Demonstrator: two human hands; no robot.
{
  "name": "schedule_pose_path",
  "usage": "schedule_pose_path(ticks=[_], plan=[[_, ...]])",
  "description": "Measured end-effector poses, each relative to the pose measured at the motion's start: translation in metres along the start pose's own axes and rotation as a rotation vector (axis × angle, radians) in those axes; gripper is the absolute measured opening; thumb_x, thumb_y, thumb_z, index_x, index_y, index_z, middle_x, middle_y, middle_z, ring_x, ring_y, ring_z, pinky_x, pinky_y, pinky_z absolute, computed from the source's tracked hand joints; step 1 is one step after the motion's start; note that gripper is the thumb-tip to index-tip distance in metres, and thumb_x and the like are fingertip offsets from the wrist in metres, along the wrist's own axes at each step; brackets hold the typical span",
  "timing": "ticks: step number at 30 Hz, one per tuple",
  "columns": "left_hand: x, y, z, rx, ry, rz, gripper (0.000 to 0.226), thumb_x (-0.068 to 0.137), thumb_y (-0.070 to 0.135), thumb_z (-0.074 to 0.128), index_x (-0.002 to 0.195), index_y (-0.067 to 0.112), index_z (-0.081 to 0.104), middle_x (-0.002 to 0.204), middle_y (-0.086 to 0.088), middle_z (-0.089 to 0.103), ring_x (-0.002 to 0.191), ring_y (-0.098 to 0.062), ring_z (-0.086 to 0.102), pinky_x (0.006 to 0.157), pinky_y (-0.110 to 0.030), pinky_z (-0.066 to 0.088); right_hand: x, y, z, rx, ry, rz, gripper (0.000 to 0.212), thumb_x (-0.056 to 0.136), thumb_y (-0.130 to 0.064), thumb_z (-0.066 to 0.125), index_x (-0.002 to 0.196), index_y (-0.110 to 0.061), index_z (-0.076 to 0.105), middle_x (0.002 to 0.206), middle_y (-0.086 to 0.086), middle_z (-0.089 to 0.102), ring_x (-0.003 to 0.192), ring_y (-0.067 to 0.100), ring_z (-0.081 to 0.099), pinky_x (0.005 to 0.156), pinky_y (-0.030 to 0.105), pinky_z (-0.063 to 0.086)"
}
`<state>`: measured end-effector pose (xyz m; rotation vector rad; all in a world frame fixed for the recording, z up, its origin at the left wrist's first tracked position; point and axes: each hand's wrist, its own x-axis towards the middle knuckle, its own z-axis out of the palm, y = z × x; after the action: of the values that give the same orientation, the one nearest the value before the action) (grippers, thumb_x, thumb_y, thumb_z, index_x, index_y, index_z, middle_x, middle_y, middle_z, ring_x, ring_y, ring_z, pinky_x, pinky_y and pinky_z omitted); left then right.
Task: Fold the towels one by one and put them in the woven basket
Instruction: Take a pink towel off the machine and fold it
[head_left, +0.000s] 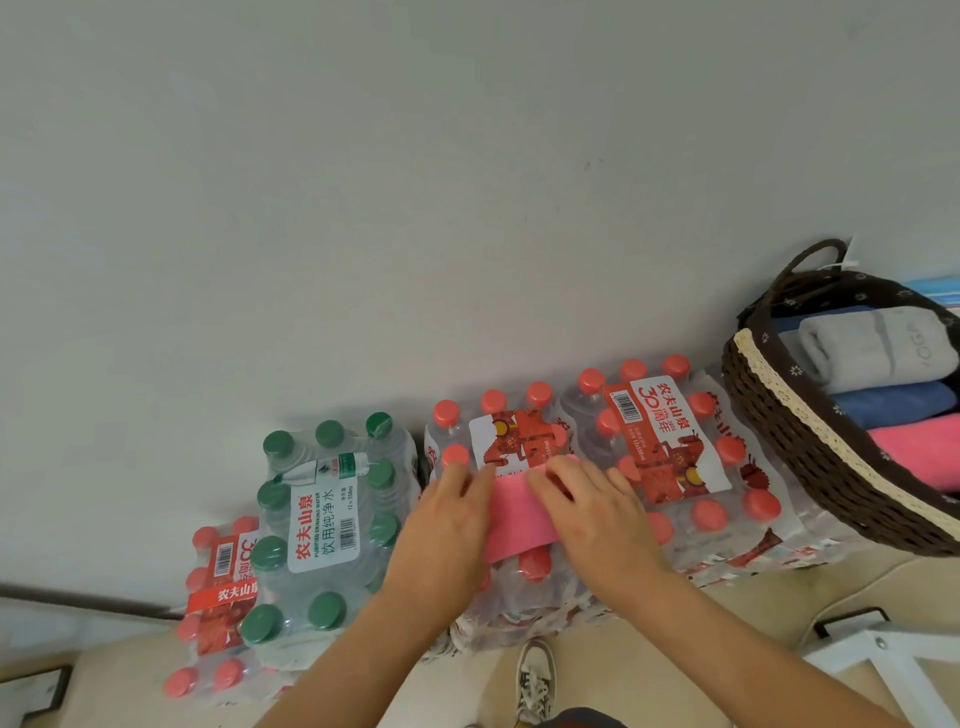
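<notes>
Plain white wall fills the top of the view; below it, shrink-wrapped water packs sit on a beige floor and serve as a makeshift worktop. Red-capped pack under the hands, another red one just right of them, green-capped pack just left.

Pink towel lies on the bumpy bottle tops, already down to a narrow band, running between the two hands. Left hand rests flat on its left end, fingers spread and extended, tips touching a red cap. Right hand lies palm-down on the right end, fingers together, pressing. Neither hand pinches anything, both flat on cloth w/ no grip closed.

Basket sits to the right of the right hand, near but not touching, tilted on top of the right-hand pack. Inside: folded grey towel, blue towel, another pink towel, stacked side by side.

Handling, as a guess: towel is light, soft, floppy, no stiffness, so it'll sag and unfold if lifted by one corner. Surface below is uneven caps + slick film, so cloth may slide or dip into the gaps while being creased. Best hold prob. both ends of the folded band, thumbs under and fingers over, pinching all layers together, or one hand scooped under the middle w/ the other on top. Not fragile; squeeze freely. Keep layers clamped on the way to the basket.
</notes>
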<state>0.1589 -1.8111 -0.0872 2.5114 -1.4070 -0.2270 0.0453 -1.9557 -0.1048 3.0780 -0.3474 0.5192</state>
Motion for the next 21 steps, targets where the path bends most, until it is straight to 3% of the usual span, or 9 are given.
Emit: schedule_pose_path(ticks=[3, 6, 9, 11, 13, 15, 17, 19, 21], plan=[[0.004, -0.006, -0.009, -0.001, -0.042, -0.103, 0.026, 0.089, 0.024, 0.057, 0.112, 0.014, 0.052, 0.11, -0.003, 0.044, 0.091, -0.024, 0.051, 0.071, -0.029, 0.037, -0.003, 0.006, 0.002, 0.039, -0.027, 0.008, 0.037, 0.073, -0.007, 0.057, 0.11, -0.013, 0.062, 0.106, 0.003, 0.062, 0.089, 0.021, 0.063, 0.066, 0.03, 0.047], [0.011, -0.014, -0.011, 0.087, -0.13, -0.111, 0.031, 0.09, 0.038, 0.054, 0.113, 0.017, 0.053, 0.115, -0.001, 0.044, 0.101, -0.022, 0.041, 0.088, -0.03, 0.037, 0.0, 0.005, 0.002, 0.106, -0.098, 0.052, 0.034, 0.075, -0.01, 0.066, 0.109, -0.013, 0.064, 0.105, 0.0, 0.063, 0.086, 0.019, 0.064, 0.065, 0.03, 0.049], [0.016, -0.014, -0.013, 0.065, -0.203, -0.168, 0.035, 0.085, 0.04, 0.056, 0.112, 0.019, 0.052, 0.113, 0.0, 0.048, 0.104, -0.022, 0.042, 0.086, -0.034, 0.041, 0.006, 0.005, -0.006, 0.136, -0.189, 0.105, 0.038, 0.077, -0.022, 0.071, 0.113, -0.015, 0.063, 0.105, -0.001, 0.06, 0.081, 0.018, 0.064, 0.061, 0.031, 0.053], [0.013, -0.011, -0.015, 0.101, -0.159, -0.158, 0.031, 0.082, 0.037, 0.053, 0.107, 0.02, 0.05, 0.104, 0.002, 0.055, 0.097, -0.02, 0.049, 0.079, -0.035, 0.041, 0.012, 0.005, -0.015, 0.134, -0.289, 0.123, 0.046, 0.085, -0.03, 0.063, 0.128, -0.019, 0.054, 0.113, -0.001, 0.053, 0.094, 0.019, 0.06, 0.071, 0.034, 0.052], [0.007, -0.007, -0.014, 0.118, -0.073, -0.105, 0.027, 0.076, 0.032, 0.048, 0.1, 0.02, 0.053, 0.088, 0.003, 0.061, 0.084, -0.019, 0.055, 0.08, -0.034, 0.042, 0.016, 0.006, -0.024, 0.128, -0.361, 0.143, 0.048, 0.09, -0.036, 0.051, 0.136, -0.027, 0.043, 0.118, -0.002, 0.042, 0.107, 0.018, 0.048, 0.086, 0.037, 0.042], [0.0, -0.005, -0.014, 0.026, -0.002, -0.036, 0.026, 0.069, 0.027, 0.048, 0.093, 0.022, 0.055, 0.078, 0.004, 0.062, 0.073, -0.019, 0.055, 0.081, -0.032, 0.045, 0.022, 0.007, -0.034, 0.069, -0.365, 0.14, 0.047, 0.084, -0.038, 0.053, 0.129, -0.032, 0.046, 0.115, -0.005, 0.039, 0.109, 0.018, 0.039, 0.084, 0.037, 0.031], [-0.008, -0.004, -0.021, -0.13, 0.03, 0.002, 0.026, 0.068, 0.025, 0.054, 0.094, 0.027, 0.052, 0.085, 0.008, 0.06, 0.074, -0.015, 0.054, 0.071, -0.029, 0.047, 0.025, 0.008, -0.045, 0.067, -0.374, 0.114, 0.042, 0.075, -0.036, 0.06, 0.116, -0.033, 0.05, 0.114, -0.008, 0.039, 0.111, 0.015, 0.033, 0.078, 0.035, 0.024], [-0.017, -0.002, -0.034, -0.27, 0.064, 0.032, 0.032, 0.068, 0.022, 0.06, 0.095, 0.033, 0.049, 0.091, 0.016, 0.056, 0.076, -0.007, 0.054, 0.065, -0.024, 0.046, 0.023, 0.01, -0.055, 0.146, -0.381, 0.091, 0.033, 0.071, -0.033, 0.063, 0.099, -0.032, 0.048, 0.109, -0.013, 0.044, 0.109, 0.009, 0.036, 0.079, 0.034, 0.025], [-0.027, 0.002, -0.052, -0.419, 0.125, 0.04, 0.038, 0.066, 0.02, 0.063, 0.097, 0.037, 0.05, 0.092, 0.018, 0.058, 0.081, -0.004, 0.057, 0.068, -0.023, 0.047, 0.015, 0.008, -0.069, 0.3, -0.35, 0.142, 0.03, 0.07, -0.029, 0.064, 0.088, -0.032, 0.041, 0.094, -0.016, 0.05, 0.094, 0.006, 0.045, 0.081, 0.033, 0.029]])
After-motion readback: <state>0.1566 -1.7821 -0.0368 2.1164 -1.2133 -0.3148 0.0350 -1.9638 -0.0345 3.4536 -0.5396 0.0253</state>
